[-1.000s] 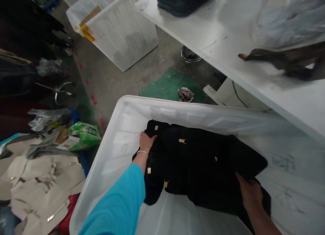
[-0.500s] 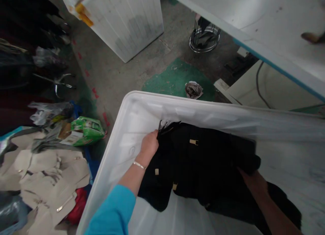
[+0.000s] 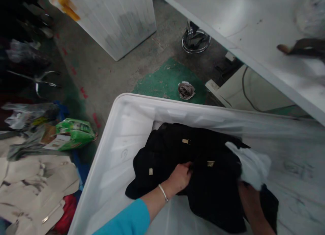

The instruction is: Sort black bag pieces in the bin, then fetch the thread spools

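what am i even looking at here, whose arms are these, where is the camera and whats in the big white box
No machine here: a person wears one camera on the head, so you look down along that person's own arms. The left hand, in a blue sleeve, grips a fold of the black garments, which lie heaped in a big white tub and carry small tan tags. The right forearm goes under the heap beside a white piece of material; the right hand is hidden. Top right, another person's hand shows on a white table. A green packet and pale scraps lie on the floor at the left.
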The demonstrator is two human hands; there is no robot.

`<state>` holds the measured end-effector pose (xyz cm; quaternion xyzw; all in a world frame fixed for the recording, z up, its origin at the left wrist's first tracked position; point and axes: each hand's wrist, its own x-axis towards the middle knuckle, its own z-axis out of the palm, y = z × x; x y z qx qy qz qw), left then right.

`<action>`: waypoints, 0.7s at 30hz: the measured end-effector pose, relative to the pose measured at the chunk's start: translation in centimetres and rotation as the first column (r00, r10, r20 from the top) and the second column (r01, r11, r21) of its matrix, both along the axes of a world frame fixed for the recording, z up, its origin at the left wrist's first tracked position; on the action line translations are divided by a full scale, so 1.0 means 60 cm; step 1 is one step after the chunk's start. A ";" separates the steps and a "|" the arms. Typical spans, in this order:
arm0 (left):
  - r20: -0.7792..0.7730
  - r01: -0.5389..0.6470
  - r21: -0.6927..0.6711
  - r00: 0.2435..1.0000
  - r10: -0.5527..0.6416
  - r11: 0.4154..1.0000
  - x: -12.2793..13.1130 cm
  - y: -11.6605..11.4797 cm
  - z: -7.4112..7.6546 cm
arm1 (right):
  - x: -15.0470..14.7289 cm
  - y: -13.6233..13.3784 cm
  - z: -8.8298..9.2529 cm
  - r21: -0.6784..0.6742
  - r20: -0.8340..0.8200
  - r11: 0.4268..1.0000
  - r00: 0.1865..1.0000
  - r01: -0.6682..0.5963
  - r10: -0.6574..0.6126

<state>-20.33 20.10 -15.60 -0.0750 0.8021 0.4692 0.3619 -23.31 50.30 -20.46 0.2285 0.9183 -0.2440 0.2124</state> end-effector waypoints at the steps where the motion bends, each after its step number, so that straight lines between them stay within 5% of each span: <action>1: 0.024 0.042 -0.010 0.999 -0.042 0.999 0.000 0.004 -0.037 | 0.003 -0.004 -0.001 -0.007 0.010 1.000 1.000 0.011 -0.011; 3: 0.049 0.091 -0.040 0.995 -0.089 0.995 0.000 0.002 -0.090 | 0.004 -0.012 0.004 0.025 -0.006 0.999 0.999 0.039 -0.039; 6: 0.052 0.124 -0.094 0.991 -0.119 0.988 -0.005 -0.015 -0.125 | -0.011 -0.028 0.030 0.110 -0.163 0.992 0.986 0.057 -0.038; 10: 0.032 0.170 -0.126 0.985 -0.167 0.977 -0.015 -0.031 -0.129 | -0.064 -0.073 0.054 0.209 -0.440 0.928 0.818 -0.308 0.371; 13: 0.027 0.202 -0.141 0.979 -0.200 0.969 -0.026 -0.029 -0.135 | -0.115 -0.125 0.031 0.192 -0.307 0.801 0.740 -0.567 0.598; 18: 0.014 0.203 -0.159 0.979 -0.204 0.966 -0.040 -0.025 -0.133 | -0.174 -0.192 -0.041 0.091 -0.114 0.811 0.803 -0.577 0.584; 21: -0.079 0.075 -0.201 0.993 -0.092 0.977 -0.054 -0.057 -0.117 | -0.183 -0.192 -0.042 0.021 -0.140 0.853 0.843 -0.521 0.519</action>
